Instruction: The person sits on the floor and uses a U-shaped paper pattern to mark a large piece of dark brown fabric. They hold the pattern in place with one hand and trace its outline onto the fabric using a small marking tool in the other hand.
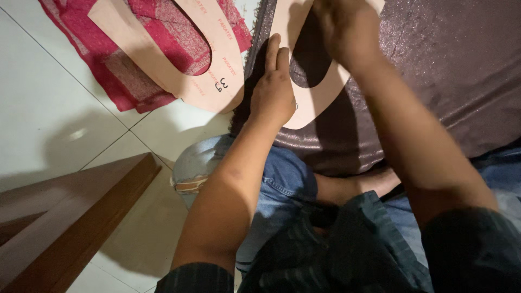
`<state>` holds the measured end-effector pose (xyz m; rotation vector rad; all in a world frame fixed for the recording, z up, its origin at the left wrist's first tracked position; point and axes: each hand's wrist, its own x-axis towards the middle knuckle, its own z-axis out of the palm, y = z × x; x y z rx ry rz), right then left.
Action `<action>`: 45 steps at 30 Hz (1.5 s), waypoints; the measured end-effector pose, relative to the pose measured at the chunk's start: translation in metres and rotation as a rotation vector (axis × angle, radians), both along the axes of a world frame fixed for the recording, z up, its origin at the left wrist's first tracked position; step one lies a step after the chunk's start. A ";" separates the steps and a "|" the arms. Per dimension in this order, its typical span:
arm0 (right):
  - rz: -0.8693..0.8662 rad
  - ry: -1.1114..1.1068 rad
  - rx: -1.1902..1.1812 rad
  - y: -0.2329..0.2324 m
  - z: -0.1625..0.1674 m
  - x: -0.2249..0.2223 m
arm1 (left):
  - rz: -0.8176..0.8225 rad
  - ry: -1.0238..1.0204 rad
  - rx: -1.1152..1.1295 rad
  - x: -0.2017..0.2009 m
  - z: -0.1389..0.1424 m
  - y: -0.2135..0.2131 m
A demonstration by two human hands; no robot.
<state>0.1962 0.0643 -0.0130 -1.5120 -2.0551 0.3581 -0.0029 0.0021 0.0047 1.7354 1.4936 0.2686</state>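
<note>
My left hand (273, 87) lies flat, fingers together, pressing the left arm of a tan U-shaped cardboard pattern (320, 95) onto dark brown shimmering fabric (450, 65). My right hand (344, 30) rests on the pattern's right arm near the top edge; its fingers are curled and whether it holds a tool I cannot tell. The fabric is spread over the floor and my lap.
A second tan curved cardboard pattern (184, 59) lies on red and pink fabric (122, 76) at the upper left. White floor tiles (54, 108) lie to the left. A brown wooden board (70, 217) sits at the lower left. My knees in blue jeans (282, 179) are folded below.
</note>
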 end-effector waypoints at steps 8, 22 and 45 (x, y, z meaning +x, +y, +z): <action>0.105 0.188 -0.235 -0.079 0.036 -0.033 | 0.015 -0.020 -0.026 -0.002 -0.002 0.002; 0.092 0.119 -0.309 -0.084 0.036 -0.030 | 0.004 -0.010 -0.052 -0.003 -0.002 0.004; 0.050 0.091 -0.350 -0.111 0.039 -0.005 | -0.004 -0.051 0.094 -0.009 -0.012 0.003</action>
